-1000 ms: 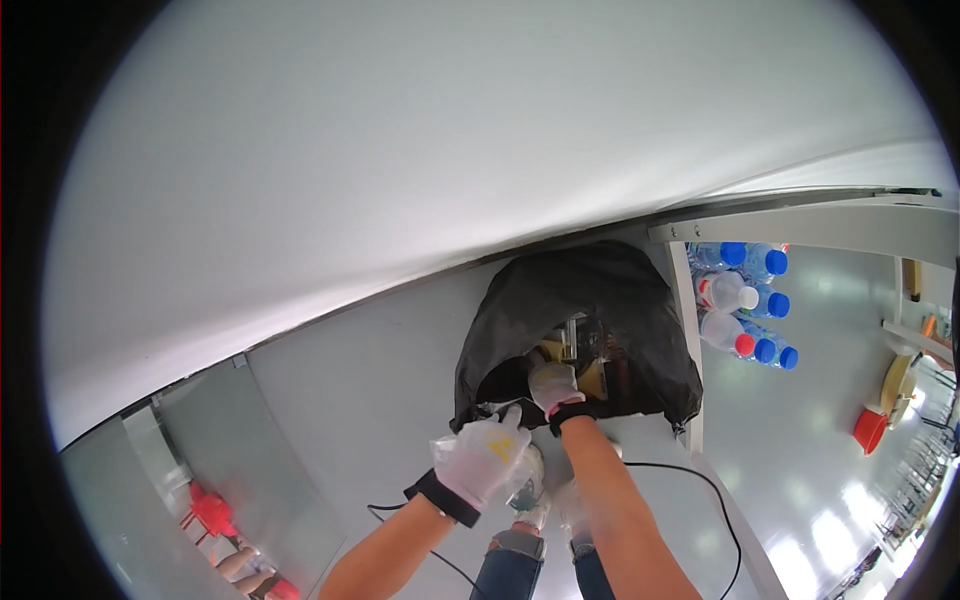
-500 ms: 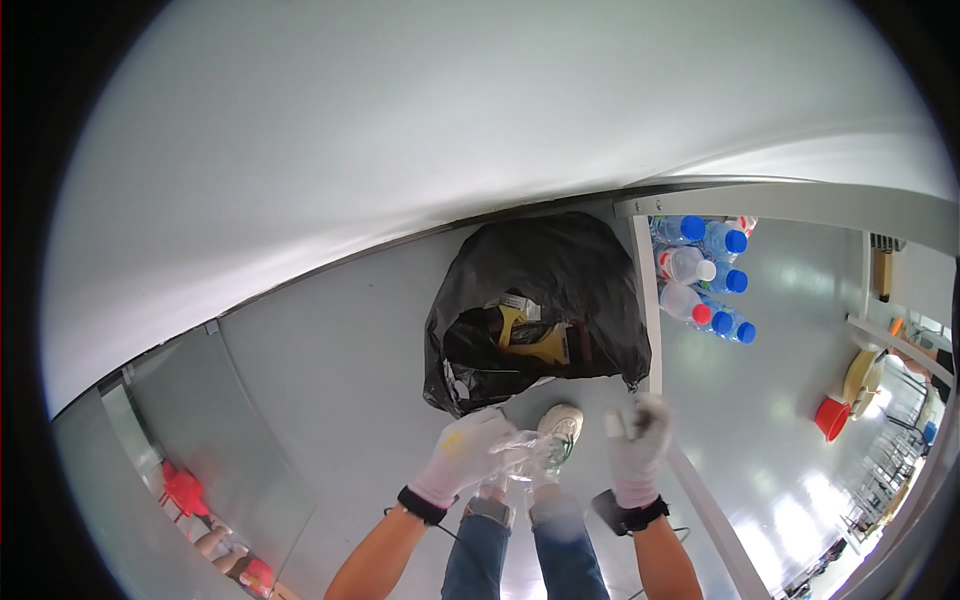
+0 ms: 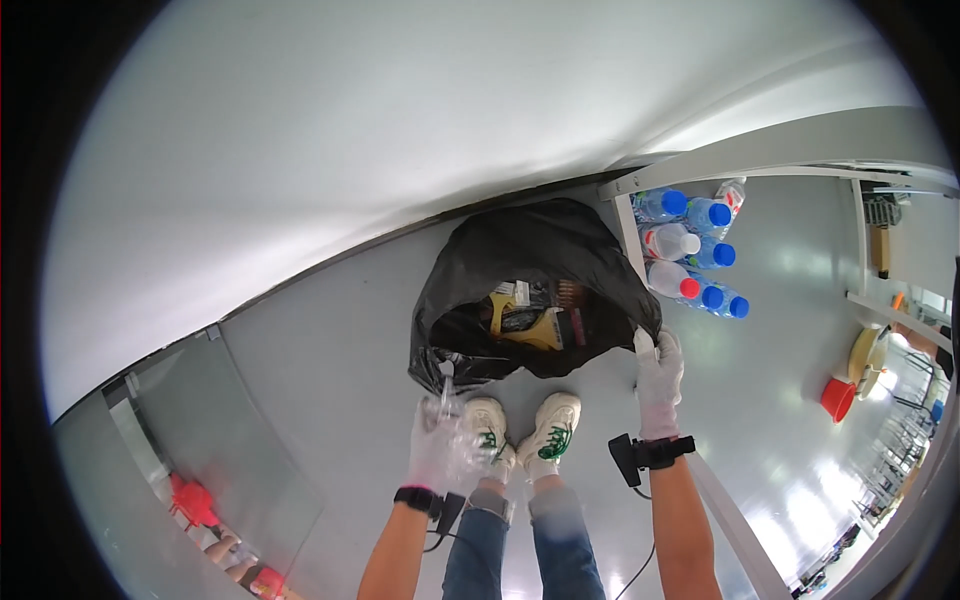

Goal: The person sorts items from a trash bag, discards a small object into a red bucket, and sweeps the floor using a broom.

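A black garbage bag (image 3: 540,235) lies on the floor before my feet, its mouth gaping toward me. Inside it are yellow pieces (image 3: 543,331) among other waste. My right hand (image 3: 659,378), in a white glove, pinches the bag's right rim. Over by the left rim, my gloved left hand (image 3: 430,445) is closed on a clear crumpled plastic piece (image 3: 465,450). Blur hides its exact kind, and I cannot tell whether that hand also touches the bag.
Several plastic bottles (image 3: 712,255) stand beyond a pale metal frame (image 3: 628,235) right of the bag. A white wall or panel (image 3: 330,130) rises behind. My shoes (image 3: 550,425) are close below the bag. Farther right sits a red bucket (image 3: 838,400).
My right hand has moved up and taken hold of the bag's right rim. The left hand has shifted left with the clear plastic. The bag's mouth is wider open.
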Demonstrator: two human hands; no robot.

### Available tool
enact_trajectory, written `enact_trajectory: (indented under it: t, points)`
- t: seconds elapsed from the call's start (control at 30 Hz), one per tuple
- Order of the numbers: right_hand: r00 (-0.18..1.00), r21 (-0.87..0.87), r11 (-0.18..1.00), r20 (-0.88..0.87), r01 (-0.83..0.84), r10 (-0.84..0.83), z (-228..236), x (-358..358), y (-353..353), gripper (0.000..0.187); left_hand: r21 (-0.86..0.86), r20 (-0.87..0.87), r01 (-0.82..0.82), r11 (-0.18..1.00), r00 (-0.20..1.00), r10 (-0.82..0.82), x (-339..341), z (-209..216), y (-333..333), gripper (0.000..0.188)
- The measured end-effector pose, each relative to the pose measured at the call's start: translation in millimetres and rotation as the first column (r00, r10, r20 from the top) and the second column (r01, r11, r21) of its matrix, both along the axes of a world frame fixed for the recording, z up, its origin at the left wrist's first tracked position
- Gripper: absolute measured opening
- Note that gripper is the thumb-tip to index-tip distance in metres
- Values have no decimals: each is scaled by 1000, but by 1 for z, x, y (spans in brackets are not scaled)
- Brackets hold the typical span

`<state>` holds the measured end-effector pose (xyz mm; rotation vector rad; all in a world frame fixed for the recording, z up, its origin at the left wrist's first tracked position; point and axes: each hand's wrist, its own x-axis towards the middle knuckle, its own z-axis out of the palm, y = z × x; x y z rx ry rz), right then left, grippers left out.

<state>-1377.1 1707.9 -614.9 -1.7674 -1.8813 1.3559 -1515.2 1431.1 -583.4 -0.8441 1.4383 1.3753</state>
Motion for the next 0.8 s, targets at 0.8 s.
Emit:
enact_trajectory:
  t: [0.8]
  points:
    - [959,-131,991,-280,4,-40,17,-16,-4,44,170,209,-247,954,955,210,-23,-122,-16,27]
